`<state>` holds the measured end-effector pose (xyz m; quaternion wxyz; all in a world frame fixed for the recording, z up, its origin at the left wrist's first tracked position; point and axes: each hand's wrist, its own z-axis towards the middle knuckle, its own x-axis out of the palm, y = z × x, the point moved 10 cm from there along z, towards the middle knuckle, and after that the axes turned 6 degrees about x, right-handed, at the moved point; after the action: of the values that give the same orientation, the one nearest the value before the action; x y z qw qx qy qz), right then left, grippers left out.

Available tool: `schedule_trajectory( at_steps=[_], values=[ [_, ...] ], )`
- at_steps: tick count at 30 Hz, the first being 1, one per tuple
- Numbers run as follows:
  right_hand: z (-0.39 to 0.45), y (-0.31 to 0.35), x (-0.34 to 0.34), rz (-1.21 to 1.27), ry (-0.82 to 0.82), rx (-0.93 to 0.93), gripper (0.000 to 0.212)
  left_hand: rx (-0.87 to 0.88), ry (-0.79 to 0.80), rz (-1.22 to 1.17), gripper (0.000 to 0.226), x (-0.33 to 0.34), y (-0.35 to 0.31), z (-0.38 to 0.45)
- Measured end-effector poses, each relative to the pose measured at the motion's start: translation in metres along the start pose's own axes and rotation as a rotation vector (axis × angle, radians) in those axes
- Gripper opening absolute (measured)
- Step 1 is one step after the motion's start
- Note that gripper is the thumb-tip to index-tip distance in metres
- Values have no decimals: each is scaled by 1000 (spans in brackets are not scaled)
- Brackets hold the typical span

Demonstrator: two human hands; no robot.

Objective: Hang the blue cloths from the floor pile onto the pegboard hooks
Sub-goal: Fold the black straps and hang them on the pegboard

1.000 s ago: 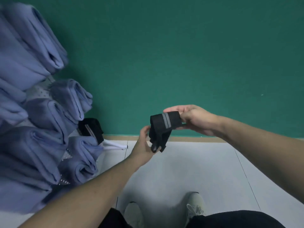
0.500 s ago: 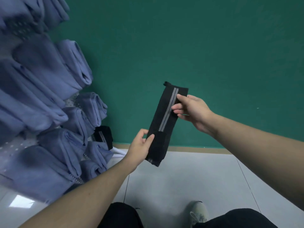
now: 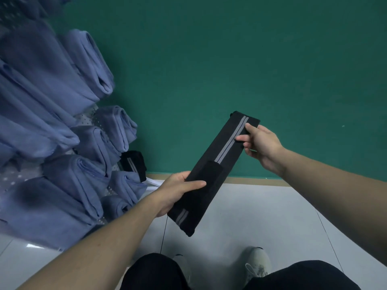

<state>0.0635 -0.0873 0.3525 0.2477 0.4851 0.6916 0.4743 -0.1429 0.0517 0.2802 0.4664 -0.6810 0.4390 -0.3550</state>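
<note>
Both hands were on a black elastic strap [image 3: 217, 164] with twin grey stripes, held stretched out flat in front of the green wall [image 3: 230, 59]. It was not one of the blue cloths. Left hand [image 3: 178, 193] gripped the lower end, thumb laid across the top face just below a matte black patch, probably hook-and-loop, fingers curled under. Right hand [image 3: 259, 143] pinched the upper end, thumb on top at the edge, fingers folded beneath.

Handling, my judgement: light, soft, floppy woven band. It would sag or curl if either end were let go. Not fragile, and the texture gave decent grip, so no slip risk. Best hold was at the two ends, as it was here. A small loop seemed to stick out at the top end, likely the bit to go over a hook.

Orientation: long axis ran diagonally, lower-left near the person's knees to upper-right toward the wall. Broad face was up toward the camera, stripes running lengthwise.

The blue cloths [image 3: 52, 97] already hung folded in rows on the pegboard [image 3: 92, 118] at left, well apart from the hands. A second black strap [image 3: 134, 162] hung among them, low down. No floor pile showed; only white floor [image 3: 261, 216] and the person's shoes.
</note>
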Motion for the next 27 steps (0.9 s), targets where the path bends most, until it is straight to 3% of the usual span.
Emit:
schedule_trajectory(
  at_steps=[3,6,11,14,19,21,25,27],
  values=[
    [11,-11,-6,-53,-25,-6,7,-57,78,11,26,-1,11,3],
    [23,-20,-10,-101,-57,-41,12,-106,58,92,24,-11,22,5],
    [42,-49,-7,-184,-70,1,13,-93,-124,271,14,-46,36,6],
    [58,-77,-1,-266,-62,82,17,-103,-185,251,17,-64,41,3],
    [76,-136,23,-535,85,232,26,-9,-205,227,4,-73,37,3],
    [82,-154,35,-620,126,247,29,-11,-171,234,9,-72,39,3],
    [88,-171,64,-796,200,202,36,26,-140,281,13,-75,37,4],
    [86,-172,87,-868,257,64,47,45,-122,307,12,-74,39,6]
  ],
)
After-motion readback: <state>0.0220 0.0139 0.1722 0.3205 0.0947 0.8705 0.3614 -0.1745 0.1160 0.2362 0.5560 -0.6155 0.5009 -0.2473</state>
